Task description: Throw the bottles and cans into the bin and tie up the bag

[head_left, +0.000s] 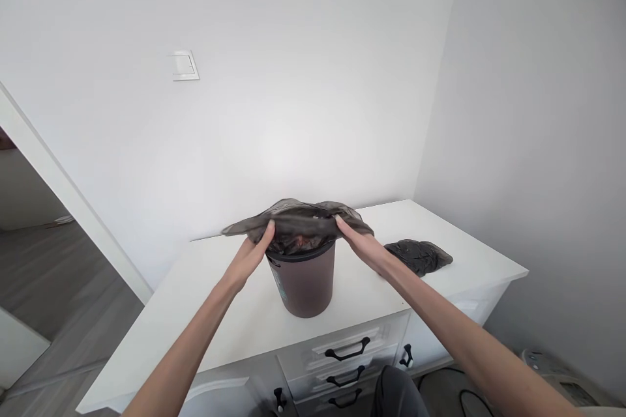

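A dark brown bin [307, 283] with a black rim stands upright on the white cabinet top. A thin black plastic bag [303, 225] lies in the bin's mouth, its upper edge raised above the rim and spread to both sides. My left hand [254, 253] pinches the bag's edge at the left of the bin, thumb up. My right hand [356, 240] grips the same edge at the right. Something reddish shows dimly inside the bag. Another crumpled black bag [419, 257] lies on the cabinet top to the right, beyond my right forearm.
The white cabinet [235, 319] has drawers and doors with black handles. A light switch [184, 66] is on the wall behind. On the left is a doorway with a grey floor. A dark cable and a pale object lie on the floor at the lower right.
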### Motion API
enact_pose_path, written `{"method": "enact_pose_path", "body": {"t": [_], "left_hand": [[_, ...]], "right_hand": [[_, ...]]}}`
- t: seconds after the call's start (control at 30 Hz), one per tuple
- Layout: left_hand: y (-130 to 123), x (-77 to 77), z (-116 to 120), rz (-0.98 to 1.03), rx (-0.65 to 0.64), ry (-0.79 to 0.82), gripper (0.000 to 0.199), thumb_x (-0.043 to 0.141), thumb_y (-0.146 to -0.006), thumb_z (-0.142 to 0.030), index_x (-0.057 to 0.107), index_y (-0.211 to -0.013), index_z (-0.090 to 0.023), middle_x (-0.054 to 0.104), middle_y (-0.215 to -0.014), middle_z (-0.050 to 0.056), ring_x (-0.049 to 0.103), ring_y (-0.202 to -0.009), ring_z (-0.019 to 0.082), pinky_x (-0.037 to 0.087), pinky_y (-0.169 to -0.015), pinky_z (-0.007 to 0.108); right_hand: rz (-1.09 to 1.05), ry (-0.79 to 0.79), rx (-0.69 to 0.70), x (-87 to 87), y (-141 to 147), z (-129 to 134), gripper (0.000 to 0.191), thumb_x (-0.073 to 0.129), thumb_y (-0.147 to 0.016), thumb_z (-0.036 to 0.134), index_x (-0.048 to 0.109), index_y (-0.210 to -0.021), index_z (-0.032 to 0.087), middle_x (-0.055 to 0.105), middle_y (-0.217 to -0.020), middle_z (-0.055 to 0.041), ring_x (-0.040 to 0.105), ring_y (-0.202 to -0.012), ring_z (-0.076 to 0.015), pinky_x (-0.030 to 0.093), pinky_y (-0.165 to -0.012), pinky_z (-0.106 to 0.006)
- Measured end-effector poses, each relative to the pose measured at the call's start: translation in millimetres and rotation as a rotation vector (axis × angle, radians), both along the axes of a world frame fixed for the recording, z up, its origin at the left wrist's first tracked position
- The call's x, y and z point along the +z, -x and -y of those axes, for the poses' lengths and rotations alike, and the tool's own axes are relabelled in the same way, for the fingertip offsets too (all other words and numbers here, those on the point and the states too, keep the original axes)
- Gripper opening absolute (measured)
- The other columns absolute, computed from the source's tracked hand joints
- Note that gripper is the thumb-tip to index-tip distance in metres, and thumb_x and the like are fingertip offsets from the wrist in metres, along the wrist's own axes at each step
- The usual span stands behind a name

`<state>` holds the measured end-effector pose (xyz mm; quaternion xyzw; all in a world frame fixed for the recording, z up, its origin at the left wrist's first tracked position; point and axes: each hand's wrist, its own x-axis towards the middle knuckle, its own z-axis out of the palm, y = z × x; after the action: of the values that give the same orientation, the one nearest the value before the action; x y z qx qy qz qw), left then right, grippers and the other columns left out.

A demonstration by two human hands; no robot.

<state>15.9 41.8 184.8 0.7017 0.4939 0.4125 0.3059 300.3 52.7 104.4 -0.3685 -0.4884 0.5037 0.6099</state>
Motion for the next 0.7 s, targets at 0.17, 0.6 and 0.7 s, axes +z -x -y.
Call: {"method": "enact_pose_path", "body": {"t": [0.17,0.6,0.7], "left_hand": [[-25,34.0,-32,0.378,0.158,0.036,0.038,0.066,-0.094,-0.052,0.071,-0.117,-0.023,0.073,-0.129,0.012,0.059,-0.136,0.028,0.044,-0.118,0.041],[-51,94.6,-22,1.125,-0.13,0.09,0.03,0.041,-0.108,-0.026,0.057,-0.083,-0.021,0.047,-0.06,-0.006,0.055,-0.055,0.008,0.057,-0.071,0.023],[-51,96.5,-12,0.932,-0.191,0.031,0.025,0.051,-0.104,-0.027,0.054,-0.079,-0.021,0.026,-0.058,-0.009,0.029,-0.045,0.007,0.045,-0.053,0.019]], "right_hand": [[-0.144,0.035,-0.04,56.7,16,-45,0.031,0.071,-0.089,0.053,0.074,-0.097,0.023,0.078,-0.114,-0.0052,0.066,-0.122,-0.0202,0.049,-0.112,-0.035],[-0.472,-0.093,0.128,127.2,38,-43,0.025,0.061,-0.099,0.043,0.053,-0.083,0.025,0.04,-0.056,0.0095,0.051,-0.054,-0.0127,0.055,-0.072,-0.029],[-0.182,-0.132,0.081,135.1,43,-41,0.032,0.064,-0.095,0.053,0.054,-0.086,0.025,0.027,-0.057,0.0125,0.027,-0.047,-0.01,0.039,-0.054,-0.023]]}}
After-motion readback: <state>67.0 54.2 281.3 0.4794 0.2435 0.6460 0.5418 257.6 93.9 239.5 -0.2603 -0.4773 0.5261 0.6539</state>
